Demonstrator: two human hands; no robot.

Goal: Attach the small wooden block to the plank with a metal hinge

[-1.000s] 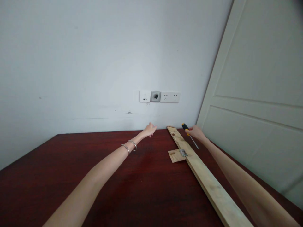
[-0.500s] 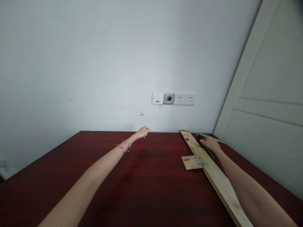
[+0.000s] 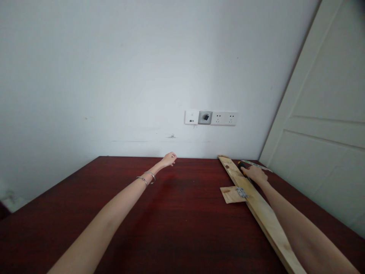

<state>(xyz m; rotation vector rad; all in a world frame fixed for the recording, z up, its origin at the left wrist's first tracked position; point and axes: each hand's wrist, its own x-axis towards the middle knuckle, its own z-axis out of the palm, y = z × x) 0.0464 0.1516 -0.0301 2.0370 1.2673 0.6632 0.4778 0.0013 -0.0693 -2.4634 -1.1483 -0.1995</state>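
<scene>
A long pale wooden plank [image 3: 258, 207] lies diagonally on the dark red table [image 3: 182, 224]. A small wooden piece [image 3: 230, 194] is joined to its left side by a metal hinge [image 3: 242, 192]. My right hand [image 3: 255, 174] rests low beside the plank's far end, fingers curled over the black and yellow handle of a screwdriver [image 3: 241, 165]. My left hand [image 3: 169, 158], with bracelets on the wrist, reaches to the table's far edge near the wall. Its fingers are loosely curled and I see nothing in them.
A white wall rises behind the table with a row of sockets [image 3: 210, 117]. A white panelled door [image 3: 322, 125] leans in at the right. A thin metal strip [image 3: 256, 164] lies at the far right corner.
My right hand has come down with the screwdriver from above the plank to the table beside it. The view has shifted left. My left hand has curled slightly.
</scene>
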